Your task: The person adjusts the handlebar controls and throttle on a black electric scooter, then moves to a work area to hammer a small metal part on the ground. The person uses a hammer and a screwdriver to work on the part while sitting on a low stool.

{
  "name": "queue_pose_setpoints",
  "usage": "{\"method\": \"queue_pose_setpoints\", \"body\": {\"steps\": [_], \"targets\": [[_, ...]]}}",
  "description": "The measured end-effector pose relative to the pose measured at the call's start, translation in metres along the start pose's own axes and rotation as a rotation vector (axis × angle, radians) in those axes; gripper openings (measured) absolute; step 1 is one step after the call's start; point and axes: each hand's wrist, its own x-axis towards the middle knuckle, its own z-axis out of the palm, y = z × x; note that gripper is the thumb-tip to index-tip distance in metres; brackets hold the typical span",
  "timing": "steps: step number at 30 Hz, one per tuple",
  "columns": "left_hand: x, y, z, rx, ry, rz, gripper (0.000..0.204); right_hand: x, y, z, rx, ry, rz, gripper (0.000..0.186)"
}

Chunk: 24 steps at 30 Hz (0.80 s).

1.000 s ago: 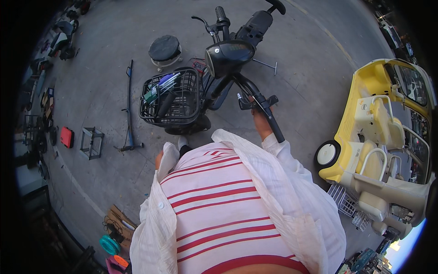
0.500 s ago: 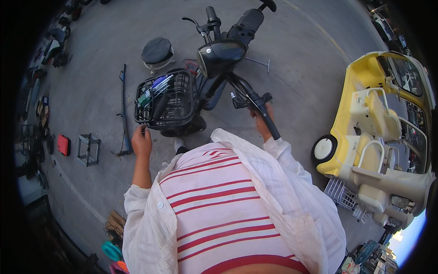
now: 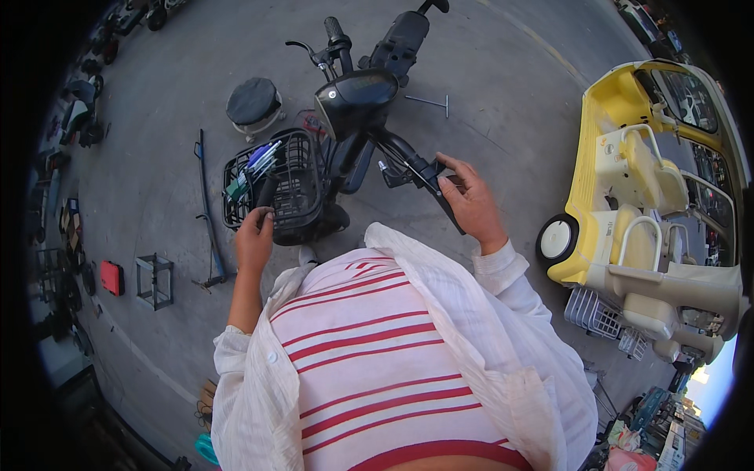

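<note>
A black electric bike (image 3: 349, 102) stands before me, its front basket (image 3: 235, 218) holding a dark cylinder (image 3: 267, 191) and white, blue and green items (image 3: 255, 165). My left hand (image 3: 254, 234) has its fingers closed at the basket's near rim. My right hand (image 3: 477, 206) grips the bar end (image 3: 432, 174) on the right, thumb and fingers on the black lever clamp. The other handlebar grip (image 3: 336, 33) points away from me, above the headlamp housing (image 3: 357, 98).
A round stool (image 3: 250, 102) and T-handle tool (image 3: 428, 99) lie beyond the bike. Leftward are a long blue metal bar (image 3: 206, 212), metal frame (image 3: 155, 279) and red case (image 3: 111, 277). A yellow three-wheeler (image 3: 585, 196) stands right; parked scooters (image 3: 78, 118) line the far left.
My left hand came up into view to the basket rim. My right hand moved from below the bar onto its top. The bike now appears shifted left in the picture.
</note>
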Motion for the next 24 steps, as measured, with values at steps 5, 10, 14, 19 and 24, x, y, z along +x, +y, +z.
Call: {"method": "queue_pose_setpoints", "body": {"steps": [5,10,14,19,24], "targets": [[0.005,0.033,0.011,-0.123,-0.071,0.098,0.016,-0.004,-0.011,-0.002,-0.065,-0.075,0.070,0.050],[0.002,0.040,0.020,-0.132,-0.114,0.089,0.016,-0.005,-0.006,-0.004,-0.403,-0.170,0.023,0.057],[-0.003,0.037,0.022,-0.111,-0.156,0.067,0.016,-0.004,-0.018,0.004,-0.348,-0.071,0.035,0.051],[-0.012,0.026,0.027,-0.093,-0.138,0.072,0.018,-0.003,-0.017,0.005,-0.316,-0.076,0.091,0.044],[-0.019,0.012,0.027,-0.108,-0.190,0.001,0.018,-0.002,-0.017,0.006,-0.311,-0.083,0.086,0.042]]}}
